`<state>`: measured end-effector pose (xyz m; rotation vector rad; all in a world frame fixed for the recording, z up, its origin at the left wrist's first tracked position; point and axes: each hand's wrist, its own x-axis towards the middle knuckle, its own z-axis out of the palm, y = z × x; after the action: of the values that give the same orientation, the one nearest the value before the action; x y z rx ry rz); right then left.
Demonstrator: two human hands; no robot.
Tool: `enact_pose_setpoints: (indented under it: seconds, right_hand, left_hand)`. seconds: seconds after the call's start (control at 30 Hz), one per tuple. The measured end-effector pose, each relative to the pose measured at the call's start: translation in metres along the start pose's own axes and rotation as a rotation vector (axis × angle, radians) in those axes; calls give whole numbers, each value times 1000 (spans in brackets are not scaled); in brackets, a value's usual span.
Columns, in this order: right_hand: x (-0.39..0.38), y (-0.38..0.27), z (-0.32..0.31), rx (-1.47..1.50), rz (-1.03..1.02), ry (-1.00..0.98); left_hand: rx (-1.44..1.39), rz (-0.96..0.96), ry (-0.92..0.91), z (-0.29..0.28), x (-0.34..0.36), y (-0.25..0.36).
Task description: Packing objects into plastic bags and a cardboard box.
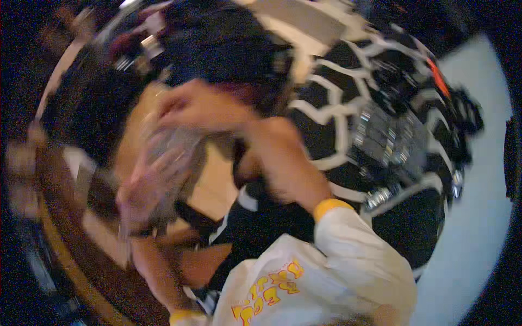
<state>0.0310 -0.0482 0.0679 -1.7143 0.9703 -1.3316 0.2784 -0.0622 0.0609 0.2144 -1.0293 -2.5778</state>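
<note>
Motion smears both hands and what lies between them. My left hand (155, 185) is up at the left of the middle, its fingers lying along a greyish, partly see-through thing (175, 142) whose kind I cannot make out. From the right, my right hand (204, 106) reaches across to the upper end of that thing. Its fingers are too blurred to show whether they grip or only touch it. Yellow cuffs edge the white sleeves (359, 244) of my top.
A black rug with pale lines (321, 111) spreads to the right. On it lie a grey, shiny-edged pack (389, 136) and dark gear with an orange strip (436, 76). Beyond is a pale blue surface (478, 179). Dark, blurred items (217, 43) crowd the far side.
</note>
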Motion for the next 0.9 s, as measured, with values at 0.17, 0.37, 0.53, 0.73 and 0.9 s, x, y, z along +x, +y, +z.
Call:
enact_pose_setpoints:
  seconds: [0.17, 0.37, 0.53, 0.73, 0.9]
  right_hand:
    - [-20, -4, -54, 102, 200, 265]
    - [-22, 5, -96, -622, 342, 315]
    - [-11, 3, -58, -492, 297, 216]
    - [20, -2, 21, -421, 249, -16]
    - [38, -14, 106, -239, 239, -113]
  left_hand:
    - [646, 78, 65, -12, 5, 9]
    - [1693, 106, 637, 10, -44, 16]
    - [1276, 403, 1188, -22, -191, 30]
    - [1953, 8, 1455, -135, -351, 14]
    - [1621, -276, 1525, -186, -368, 6]
